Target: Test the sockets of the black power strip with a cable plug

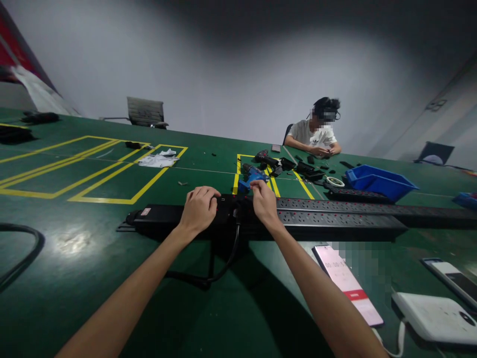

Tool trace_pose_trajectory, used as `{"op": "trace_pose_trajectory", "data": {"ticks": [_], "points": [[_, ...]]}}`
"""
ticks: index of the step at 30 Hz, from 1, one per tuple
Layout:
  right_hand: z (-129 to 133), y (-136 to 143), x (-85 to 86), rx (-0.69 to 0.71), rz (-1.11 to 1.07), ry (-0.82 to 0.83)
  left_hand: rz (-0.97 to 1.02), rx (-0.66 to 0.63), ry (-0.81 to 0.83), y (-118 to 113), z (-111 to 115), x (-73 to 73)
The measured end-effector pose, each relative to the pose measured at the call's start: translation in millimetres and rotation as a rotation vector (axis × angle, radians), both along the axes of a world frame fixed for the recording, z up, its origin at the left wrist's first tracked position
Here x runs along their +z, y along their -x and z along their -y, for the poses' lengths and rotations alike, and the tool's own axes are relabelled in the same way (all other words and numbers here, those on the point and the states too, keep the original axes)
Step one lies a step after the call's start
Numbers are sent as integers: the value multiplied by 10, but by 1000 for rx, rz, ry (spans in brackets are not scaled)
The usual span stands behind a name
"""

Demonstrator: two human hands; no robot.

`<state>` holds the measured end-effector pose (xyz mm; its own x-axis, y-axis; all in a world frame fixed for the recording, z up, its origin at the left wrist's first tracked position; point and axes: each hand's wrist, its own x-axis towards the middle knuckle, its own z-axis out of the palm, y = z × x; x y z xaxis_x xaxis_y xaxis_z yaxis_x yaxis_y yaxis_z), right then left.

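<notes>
A long black power strip (298,219) with rows of sockets lies across the table in front of me. My left hand (201,206) is closed over its left part, fingers curled across the top. My right hand (265,200) is above the strip, right of its middle, with thumb and fingertips pinched together; anything between them is too small or hidden to make out. Between my hands, a black cable (237,233) meets the strip and curves down onto the table. Just behind my right fingertips lies a blue power drill (254,175).
A second socket strip (372,205) lies behind the first. Beyond are a blue bin (380,181), a tape roll (335,182), loose black parts and white gloves (159,158). At front right are a lit phone (354,288) and a white device (432,315). A person (316,134) sits opposite.
</notes>
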<state>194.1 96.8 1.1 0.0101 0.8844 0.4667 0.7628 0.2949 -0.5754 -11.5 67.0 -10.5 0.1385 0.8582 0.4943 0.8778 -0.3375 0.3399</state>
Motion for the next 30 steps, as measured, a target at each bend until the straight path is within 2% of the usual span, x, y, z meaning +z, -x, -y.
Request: {"op": "trace_pose_trajectory", "data": {"ticks": [3, 5, 9, 12, 18, 24, 30], "points": [[172, -183, -97, -56, -42, -123, 18, -128, -79, -72, 73, -42], [318, -233, -188, -65, 6, -196, 28, -206, -121, -125, 126, -76], [595, -234, -381, 31, 202, -309, 4, -328, -146, -205, 229, -114], [699, -212, -478, 75, 272, -319, -59, -376, -130, -224, 275, -116], [707, -196, -505, 77, 268, -326, -141, -383, -118, -246, 276, -157], [693, -198, -495, 82, 274, -336, -233, -323, -137, -273, 236, -258], [686, -201, -504, 83, 314, -333, -257, -298, -131, -289, 226, -252]]}}
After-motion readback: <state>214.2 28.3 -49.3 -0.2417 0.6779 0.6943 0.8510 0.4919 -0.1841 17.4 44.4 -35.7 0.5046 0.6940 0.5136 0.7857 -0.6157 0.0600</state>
